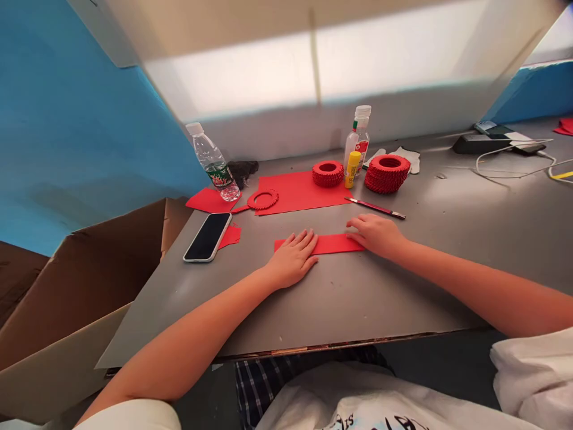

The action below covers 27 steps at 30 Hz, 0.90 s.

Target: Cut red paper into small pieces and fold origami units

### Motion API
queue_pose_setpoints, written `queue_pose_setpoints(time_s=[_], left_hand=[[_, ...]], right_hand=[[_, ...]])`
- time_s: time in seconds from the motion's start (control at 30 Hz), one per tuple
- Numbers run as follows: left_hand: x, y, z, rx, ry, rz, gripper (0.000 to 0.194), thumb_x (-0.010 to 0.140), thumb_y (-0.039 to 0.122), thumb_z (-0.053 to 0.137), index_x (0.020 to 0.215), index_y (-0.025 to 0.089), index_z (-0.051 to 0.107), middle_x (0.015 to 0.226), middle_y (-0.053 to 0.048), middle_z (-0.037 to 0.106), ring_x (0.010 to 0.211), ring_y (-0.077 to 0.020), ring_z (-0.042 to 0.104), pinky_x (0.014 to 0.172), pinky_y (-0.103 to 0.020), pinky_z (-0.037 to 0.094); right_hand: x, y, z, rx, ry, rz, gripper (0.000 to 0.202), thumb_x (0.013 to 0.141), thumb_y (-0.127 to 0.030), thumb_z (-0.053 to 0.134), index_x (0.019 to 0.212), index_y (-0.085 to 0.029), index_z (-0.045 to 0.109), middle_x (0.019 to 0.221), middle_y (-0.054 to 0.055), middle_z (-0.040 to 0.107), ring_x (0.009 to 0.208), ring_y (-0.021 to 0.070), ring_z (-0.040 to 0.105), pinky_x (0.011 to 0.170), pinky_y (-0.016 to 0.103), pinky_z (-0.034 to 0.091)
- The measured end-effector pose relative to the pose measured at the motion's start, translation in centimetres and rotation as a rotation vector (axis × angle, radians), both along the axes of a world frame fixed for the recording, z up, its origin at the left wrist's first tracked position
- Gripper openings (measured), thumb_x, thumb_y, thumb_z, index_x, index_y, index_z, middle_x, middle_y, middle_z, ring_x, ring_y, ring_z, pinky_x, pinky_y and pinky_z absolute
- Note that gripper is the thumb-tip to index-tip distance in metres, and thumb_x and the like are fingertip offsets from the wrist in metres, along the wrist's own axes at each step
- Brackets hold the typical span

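Lying flat, fingers extended: left hand [293, 258] on smooth red strip [336, 244] | right hand [376, 233] curled over its end, grip unclear

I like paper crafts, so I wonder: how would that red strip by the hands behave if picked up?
The red strip looks thin and papery, so it should be light. Being long and narrow, it may bend if lifted by one end. Lying flat, it probably won't roll or tip.

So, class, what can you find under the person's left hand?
A red paper strip lies under the left hand; one end peeks out on its left, and a longer stretch reaches the right hand. Whatever the palm covers cannot be seen.
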State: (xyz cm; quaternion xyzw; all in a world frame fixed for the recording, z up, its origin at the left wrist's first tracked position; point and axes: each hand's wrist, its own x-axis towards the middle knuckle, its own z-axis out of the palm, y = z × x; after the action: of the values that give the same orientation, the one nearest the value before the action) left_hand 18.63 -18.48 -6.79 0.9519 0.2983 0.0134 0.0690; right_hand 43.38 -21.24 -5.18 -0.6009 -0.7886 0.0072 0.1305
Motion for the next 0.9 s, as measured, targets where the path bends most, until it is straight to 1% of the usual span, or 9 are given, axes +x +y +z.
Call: queue_pose_setpoints(time_s=[0.1, 0.2, 0.3, 0.43, 0.57, 0.63, 0.73, 0.83, 0.9], left_hand=[[-0.1, 0.0, 0.1, -0.014, 0.017, -0.020, 0.068, 0.087, 0.057, 0.018, 0.140, 0.016, 0.010, 0.146, -0.008, 0.011, 0.134, -0.0245, 0.008, 0.107, -0.043, 0.011], [-0.4, 0.0, 0.4, -0.034, 0.014, -0.028, 0.073, 0.084, 0.062, 0.019, 0.140, 0.018, 0.005, 0.146, -0.006, 0.008, 0.134, -0.0251, 0.006, 0.107, -0.044, 0.008], [-0.5, -0.2, 0.7, -0.043, -0.009, -0.051, 0.072, 0.084, 0.061, 0.021, 0.140, 0.019, 0.003, 0.146, -0.005, 0.006, 0.134, -0.0240, 0.002, 0.108, -0.044, 0.006], [-0.7, -0.5, 1.1, -0.059, -0.007, -0.145, 0.070, 0.084, 0.060, 0.025, 0.139, 0.019, 0.013, 0.146, -0.006, 0.010, 0.135, -0.0219, 0.005, 0.108, -0.042, 0.005], [-1.0, -0.3, 1.6, -0.076, 0.006, -0.199, 0.076, 0.078, 0.065, 0.035, 0.139, 0.023, 0.016, 0.146, -0.009, 0.008, 0.134, -0.0253, 0.008, 0.108, -0.043, 0.007], [-1.2, -0.1, 1.8, -0.087, 0.013, -0.226, 0.076, 0.077, 0.066, 0.037, 0.138, 0.026, 0.017, 0.146, -0.010, 0.006, 0.134, -0.0269, 0.007, 0.107, -0.044, 0.008], [-1.3, 0.2, 2.0, -0.112, 0.033, -0.257, 0.073, 0.077, 0.065, 0.038, 0.138, 0.029, 0.018, 0.146, -0.009, 0.005, 0.134, -0.0278, 0.007, 0.107, -0.045, 0.009], [-1.3, 0.4, 2.3, -0.123, 0.040, -0.263, 0.072, 0.078, 0.063, 0.039, 0.138, 0.030, 0.018, 0.147, -0.007, 0.006, 0.134, -0.0270, 0.008, 0.107, -0.044, 0.009], [-1.3, 0.3, 2.5, -0.106, 0.038, -0.259, 0.071, 0.077, 0.063, 0.040, 0.137, 0.030, 0.020, 0.147, -0.007, 0.008, 0.134, -0.0268, 0.010, 0.107, -0.044, 0.010]], right_hand=[[-1.8, -0.1, -0.1, 0.111, -0.004, 0.279, 0.032, 0.088, -0.029, 0.035, 0.100, -0.018, 0.063, 0.096, 0.010, 0.062, 0.091, 0.0220, 0.052, 0.081, 0.035, 0.041], [-3.5, 0.6, -0.8, 0.070, 0.079, 0.388, 0.032, 0.087, -0.033, 0.038, 0.100, -0.019, 0.064, 0.100, 0.008, 0.061, 0.092, 0.0201, 0.052, 0.083, 0.033, 0.042], [-4.0, 1.2, -1.7, 0.058, 0.102, 0.364, 0.031, 0.084, -0.038, 0.044, 0.094, -0.020, 0.067, 0.099, 0.008, 0.060, 0.090, 0.0208, 0.051, 0.084, 0.035, 0.042], [-3.7, 1.3, -2.2, 0.046, 0.157, 0.301, 0.036, 0.082, -0.045, 0.045, 0.104, -0.023, 0.064, 0.103, 0.009, 0.057, 0.095, 0.0223, 0.048, 0.088, 0.039, 0.039], [-3.2, 1.3, -2.3, -0.010, 0.177, 0.296, 0.042, 0.080, -0.050, 0.045, 0.111, -0.025, 0.061, 0.111, 0.011, 0.053, 0.107, 0.0251, 0.045, 0.092, 0.042, 0.036], [-3.0, 1.5, -2.3, -0.028, 0.180, 0.294, 0.046, 0.079, -0.053, 0.045, 0.113, -0.026, 0.059, 0.116, 0.011, 0.051, 0.114, 0.0281, 0.041, 0.094, 0.045, 0.034], [-2.6, 1.7, -2.5, -0.089, 0.187, 0.260, 0.051, 0.075, -0.059, 0.045, 0.115, -0.030, 0.058, 0.124, 0.012, 0.048, 0.124, 0.0342, 0.031, 0.098, 0.054, 0.025], [-2.0, 1.8, -2.5, -0.147, 0.176, 0.227, 0.052, 0.074, -0.062, 0.044, 0.116, -0.033, 0.056, 0.129, 0.011, 0.044, 0.128, 0.0371, 0.023, 0.098, 0.061, 0.017], [-1.5, 1.6, -2.5, -0.150, 0.148, 0.208, 0.053, 0.073, -0.063, 0.044, 0.116, -0.033, 0.056, 0.131, 0.011, 0.043, 0.128, 0.0385, 0.021, 0.097, 0.063, 0.016]])
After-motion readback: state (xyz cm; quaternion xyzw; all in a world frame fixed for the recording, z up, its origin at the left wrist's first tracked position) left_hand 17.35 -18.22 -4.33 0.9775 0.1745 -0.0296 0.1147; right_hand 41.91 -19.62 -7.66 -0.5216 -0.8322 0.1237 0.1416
